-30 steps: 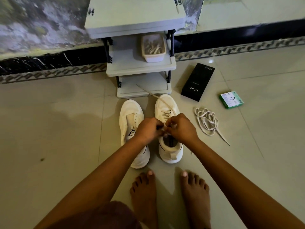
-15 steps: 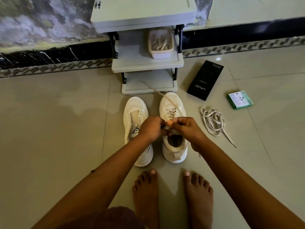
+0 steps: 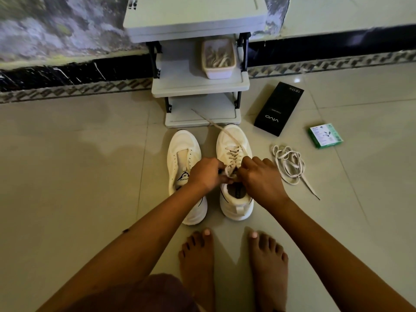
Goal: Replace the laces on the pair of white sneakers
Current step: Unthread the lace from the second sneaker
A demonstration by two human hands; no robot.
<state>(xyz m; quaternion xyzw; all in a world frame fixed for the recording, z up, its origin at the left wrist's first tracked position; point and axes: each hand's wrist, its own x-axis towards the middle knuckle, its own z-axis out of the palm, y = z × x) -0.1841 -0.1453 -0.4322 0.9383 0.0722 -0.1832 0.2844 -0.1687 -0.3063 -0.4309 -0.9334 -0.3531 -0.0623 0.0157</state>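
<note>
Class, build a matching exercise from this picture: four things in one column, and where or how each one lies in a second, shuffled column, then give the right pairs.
Things
1. left sneaker
2. right sneaker
3. loose lace
4. tub of laces

Places or states
A. on the rack's middle shelf
B. coiled on the floor tiles
C. eyelets bare, no lace
D. lace crossed through its eyelets, both hands at it

Pairs: 1-C, 2-D, 3-B, 4-A
</note>
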